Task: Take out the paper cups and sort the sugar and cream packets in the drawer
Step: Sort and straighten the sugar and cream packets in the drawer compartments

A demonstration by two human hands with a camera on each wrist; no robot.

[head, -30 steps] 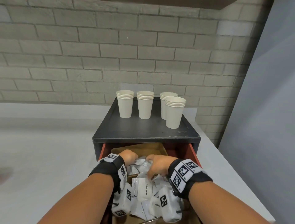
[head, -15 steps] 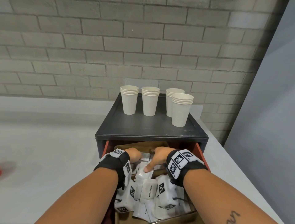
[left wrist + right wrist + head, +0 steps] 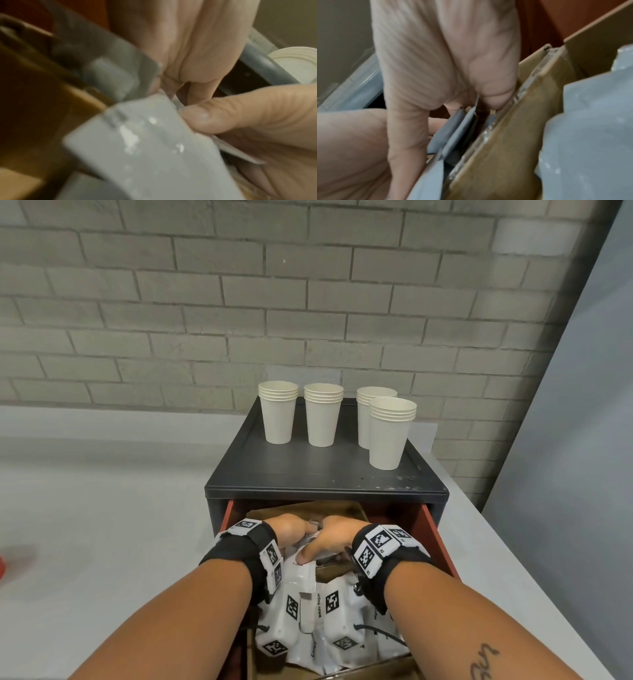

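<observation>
Now both hands, left hand [image 3: 291, 530] and right hand [image 3: 337, 537], pinch packets [image 3: 308, 573] inside the drawer [image 3: 442, 539]; cups [image 3: 323, 414] stand on top. Risk: blind bunching mixes sugar with cream.

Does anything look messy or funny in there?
Yes: the white packets lie jumbled in the red drawer, overlapping at all angles. The four white paper cup stacks stand upright on the black cabinet top.

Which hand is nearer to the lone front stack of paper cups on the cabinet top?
Right. The right hand sits in the drawer almost below the front cup stack; the left hand is beside it, farther left. Both are well short of it.
</observation>
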